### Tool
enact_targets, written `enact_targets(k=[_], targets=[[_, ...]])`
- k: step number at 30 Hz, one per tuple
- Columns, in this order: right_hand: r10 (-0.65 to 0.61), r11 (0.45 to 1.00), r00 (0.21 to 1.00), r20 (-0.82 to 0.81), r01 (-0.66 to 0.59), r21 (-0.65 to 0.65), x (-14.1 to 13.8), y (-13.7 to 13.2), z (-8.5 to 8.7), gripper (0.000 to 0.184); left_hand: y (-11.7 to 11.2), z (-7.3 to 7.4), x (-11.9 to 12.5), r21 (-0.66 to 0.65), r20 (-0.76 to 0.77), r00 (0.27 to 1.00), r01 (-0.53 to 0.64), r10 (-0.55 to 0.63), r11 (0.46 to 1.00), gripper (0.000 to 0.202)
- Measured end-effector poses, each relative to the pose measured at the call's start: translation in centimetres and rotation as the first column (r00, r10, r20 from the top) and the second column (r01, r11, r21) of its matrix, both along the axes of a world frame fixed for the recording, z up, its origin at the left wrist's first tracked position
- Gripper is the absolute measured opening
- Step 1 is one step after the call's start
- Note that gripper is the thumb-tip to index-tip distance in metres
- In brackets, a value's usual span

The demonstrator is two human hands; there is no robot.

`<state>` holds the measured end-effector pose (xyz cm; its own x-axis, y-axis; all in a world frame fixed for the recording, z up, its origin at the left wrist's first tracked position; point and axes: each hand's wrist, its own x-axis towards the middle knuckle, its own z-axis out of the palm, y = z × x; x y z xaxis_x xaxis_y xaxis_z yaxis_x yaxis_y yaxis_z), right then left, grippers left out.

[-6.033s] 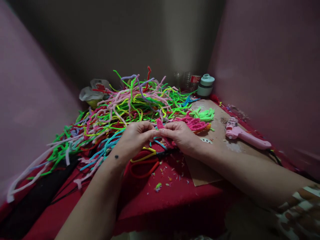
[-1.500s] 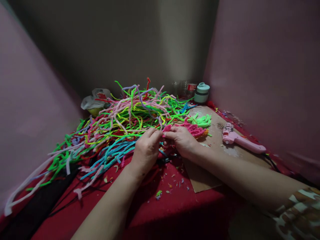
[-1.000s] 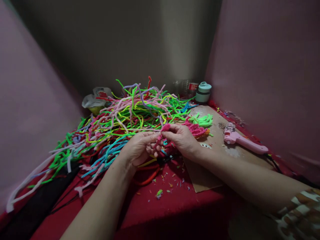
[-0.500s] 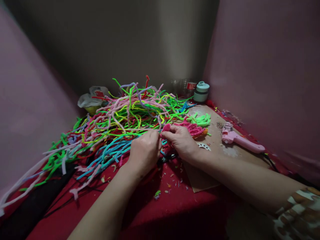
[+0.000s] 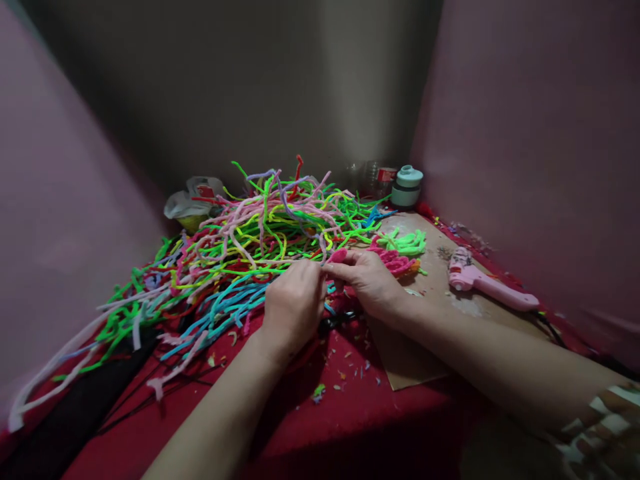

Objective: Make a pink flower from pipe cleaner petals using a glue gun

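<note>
R hand [image 5: 373, 283] pinches pink fuzzy pc [image 5: 339, 255], rounded end poking up just past thumb & index, in front of stem pile [image 5: 280, 223]. L hand [image 5: 295, 303] curled close beside, back to cam; can't tell what it grips. R of pile: pink loops [image 5: 397, 261], green bundle [image 5: 405, 241], then glue gun [image 5: 493, 287] farther R.

The worktop [image 5: 360, 413] is viewed from the person's head, forward and downward, across its near edge to the grey wall [image 5: 240, 87] beyond; the left hand [image 5: 295, 303] and right hand [image 5: 376, 285] are seen from close above and behind.
</note>
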<state>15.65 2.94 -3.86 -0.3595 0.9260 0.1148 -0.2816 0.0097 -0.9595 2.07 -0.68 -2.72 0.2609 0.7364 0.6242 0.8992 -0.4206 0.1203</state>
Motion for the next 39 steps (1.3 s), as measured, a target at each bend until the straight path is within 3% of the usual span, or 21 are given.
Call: enact_targets(k=[1, 2, 4, 5, 7, 8, 11, 13, 15, 16, 18, 20, 22, 24, 25, 29, 34, 36, 39], targets=[[0.004, 1.000, 1.000, -0.005, -0.004, -0.004, 0.1, 0.1, 0.1, 0.021, 0.1, 0.4, -0.2, -0.133, 0.199, 0.980, 0.041, -0.014, 0.990, 0.009], [0.009, 1.000, 1.000, -0.016, -0.009, -0.006, 0.2, 0.2, 0.2, 0.022, 0.2, 0.8, -0.4, -0.260, 0.410, 0.912, 0.118, -0.001, 0.958, 0.009], [0.030, 0.999, 0.998, -0.051, -0.030, 0.014, 0.2, 0.5, 0.2, 0.024, 0.6, 1.6, -1.0, -0.457, 0.743, 0.662, 0.390, 0.102, 0.799, 0.021], [0.046, 0.999, 0.997, -0.067, -0.045, 0.029, 0.2, 0.6, 0.2, 0.025, 0.7, 1.9, -1.3, -0.440, 0.848, 0.500, 0.478, 0.177, 0.760, 0.023], [0.079, 0.996, 0.994, -0.080, -0.075, 0.053, 0.3, 0.7, 0.3, 0.025, 1.0, 2.1, -1.8, -0.458, 0.888, 0.353, 0.629, 0.294, 0.628, 0.023], [0.103, 0.993, 0.992, -0.075, -0.098, 0.057, 0.3, 0.7, 0.3, 0.024, 1.0, 2.0, -2.0, -0.460, 0.887, 0.319, 0.681, 0.334, 0.570, 0.024], [0.183, 0.983, 0.982, -0.042, -0.182, 0.040, 0.4, 0.3, 0.5, 0.024, 0.9, 1.7, -2.3, -0.489, 0.851, 0.336, 0.786, 0.403, 0.378, 0.027], [0.211, 0.977, 0.977, -0.024, -0.210, 0.026, 0.5, 0.0, 0.7, 0.024, 0.7, 1.7, -2.3, -0.508, 0.836, 0.372, 0.804, 0.404, 0.311, 0.029], [0.161, 0.987, 0.987, 0.004, -0.161, 0.021, 0.4, -0.2, 0.9, 0.024, 0.5, 1.8, -2.1, -0.546, 0.829, 0.442, 0.773, 0.343, 0.324, 0.029], [0.108, 0.994, 0.994, 0.028, -0.109, 0.025, 0.4, -0.2, 0.9, 0.023, 0.4, 1.8, -1.8, -0.595, 0.804, 0.527, 0.711, 0.276, 0.375, 0.028], [-0.013, 0.999, 0.996, 0.084, 0.009, 0.044, 0.2, -0.2, 0.7, 0.022, 0.2, 1.7, -1.2, -0.677, 0.658, 0.742, 0.507, 0.130, 0.534, 0.028], [-0.105, 0.993, 0.985, 0.135, 0.096, 0.070, 0.0, 0.0, 0.5, 0.020, -0.2, 1.4, -0.4, -0.639, 0.414, 0.909, 0.251, 0.051, 0.727, 0.025], [-0.146, 0.988, 0.976, 0.161, 0.135, 0.081, -0.2, 0.3, 0.1, 0.019, -0.6, 0.9, 0.4, -0.500, 0.101, 0.994, 0.017, 0.039, 0.866, 0.020], [-0.146, 0.988, 0.975, 0.168, 0.135, 0.073, -0.2, 0.5, -0.3, 0.018, -0.7, 0.5, 0.7, -0.337, -0.180, 0.982, -0.120, 0.061, 0.934, 0.023], [-0.127, 0.991, 0.978, 0.163, 0.118, 0.065, -0.2, 0.7, -0.4, 0.018, -0.7, 0.3, 0.8, -0.287, -0.247, 0.967, -0.139, 0.067, 0.948, 0.024], [-0.045, 0.996, 0.994, 0.103, 0.037, 0.078, 0.1, 0.9, -0.7, 0.018, 0.0, 0.2, 0.1, -0.339, -0.017, 0.999, -0.048, 0.045, 0.940, 0.030], [-0.010, 0.986, 0.995, 0.099, -0.007, 0.169, 0.2, 0.8, -0.3, 0.015, 0.6, 0.7, -0.1, -0.505, 0.300, 0.950, 0.087, 0.080, 0.859, 0.027], [-0.048, 0.973, 0.990, 0.133, 0.017, 0.229, 0.2, 0.6, -0.1, 0.012, 0.4, 0.9, 0.0, -0.573, 0.464, 0.880, 0.210, 0.102, 0.792, 0.024], [-0.152, 0.920, 0.971, 0.185, 0.070, 0.384, 0.2, 0.3, -0.1, 0.016, 0.2, 1.1, 0.0, -0.659, 0.696, 0.670, 0.451, 0.259, 0.603, 0.020]])
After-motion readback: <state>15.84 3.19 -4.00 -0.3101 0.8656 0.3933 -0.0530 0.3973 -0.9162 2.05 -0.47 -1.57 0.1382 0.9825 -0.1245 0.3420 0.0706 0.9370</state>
